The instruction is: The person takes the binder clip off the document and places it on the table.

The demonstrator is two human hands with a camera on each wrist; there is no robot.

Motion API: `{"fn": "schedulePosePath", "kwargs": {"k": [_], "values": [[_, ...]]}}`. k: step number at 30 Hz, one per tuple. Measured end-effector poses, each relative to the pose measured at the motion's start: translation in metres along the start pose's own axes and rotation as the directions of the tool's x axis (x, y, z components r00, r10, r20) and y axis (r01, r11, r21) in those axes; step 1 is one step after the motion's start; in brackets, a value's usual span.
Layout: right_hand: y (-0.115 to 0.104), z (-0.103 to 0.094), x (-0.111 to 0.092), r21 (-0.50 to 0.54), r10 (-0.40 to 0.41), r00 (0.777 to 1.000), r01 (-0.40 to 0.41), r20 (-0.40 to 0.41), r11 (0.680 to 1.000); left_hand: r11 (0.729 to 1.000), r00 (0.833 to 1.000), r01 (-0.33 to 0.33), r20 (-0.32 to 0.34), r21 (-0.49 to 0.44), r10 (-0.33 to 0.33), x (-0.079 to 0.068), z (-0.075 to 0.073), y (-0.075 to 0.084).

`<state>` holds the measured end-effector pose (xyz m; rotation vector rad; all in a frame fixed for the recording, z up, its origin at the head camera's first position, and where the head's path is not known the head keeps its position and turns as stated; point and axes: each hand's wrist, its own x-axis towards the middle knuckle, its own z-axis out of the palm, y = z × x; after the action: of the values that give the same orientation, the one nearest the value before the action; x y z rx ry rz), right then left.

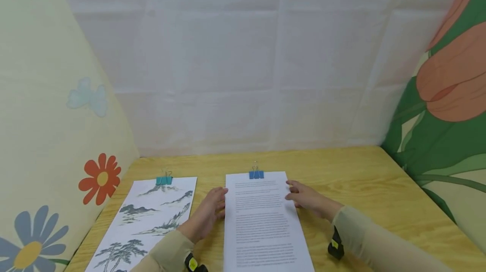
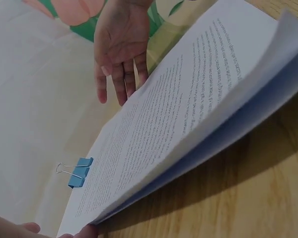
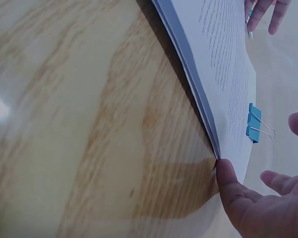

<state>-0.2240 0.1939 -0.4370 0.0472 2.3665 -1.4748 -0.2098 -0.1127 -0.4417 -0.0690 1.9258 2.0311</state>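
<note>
Roughly midway between the side edges of the tabletop (image 1: 349,171) sits the paper stack (image 1: 263,225), its blue clip (image 1: 256,175) toward the far edge, likely binding it. The left hand (image 1: 206,214) and right hand (image 1: 309,199), fingers loosely spread, touch opposite sides, perhaps to steady it.

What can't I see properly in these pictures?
Words on the printed pages: too small to read, head view.
Near end of the printed pages: cut off by the head view's bottom edge.
Part of the painted sheet: hidden behind the left sleeve, head view.
</note>
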Motion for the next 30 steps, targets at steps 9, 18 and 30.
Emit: {"fn": "schedulePosePath", "kwargs": {"k": [9,18,30], "values": [[0.003,-0.001,0.003,0.058,0.01,0.999,-0.007,-0.054,0.998,0.999,0.998,0.019,-0.058,0.034,-0.017,0.007,0.002,-0.002],[0.01,-0.003,0.009,0.123,0.043,0.993,-0.03,-0.108,0.992,0.996,0.995,0.047,-0.091,0.077,-0.04,0.007,0.005,-0.002],[0.013,-0.003,0.011,0.094,0.043,0.996,-0.035,-0.083,0.995,0.983,0.983,0.104,-0.165,0.153,-0.078,0.017,0.005,-0.007]]}}
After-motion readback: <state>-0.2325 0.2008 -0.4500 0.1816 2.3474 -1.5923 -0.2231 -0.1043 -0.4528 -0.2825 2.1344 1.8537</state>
